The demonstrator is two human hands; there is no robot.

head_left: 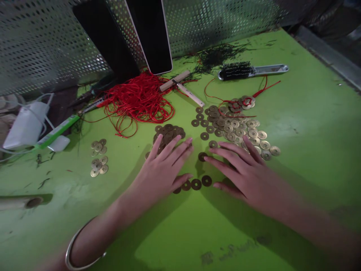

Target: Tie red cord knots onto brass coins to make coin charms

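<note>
My left hand lies with fingers spread over the near side of a heap of dark brass coins with holes in their centres. Its thumb reaches over a short row of coins in front of me. To the right, my right hand is also spread, its index fingertip at a single coin. Beyond its fingers lies a larger scatter of brass coins. Some coins at the back of that scatter are strung on red cord. Both hands' fingers are stretched out, and neither grips anything.
A tangle of red cord lies behind the left heap. Small coin clusters sit at left, near a white adapter and a bamboo tube. At the back are a hairbrush, a marker and a propped phone.
</note>
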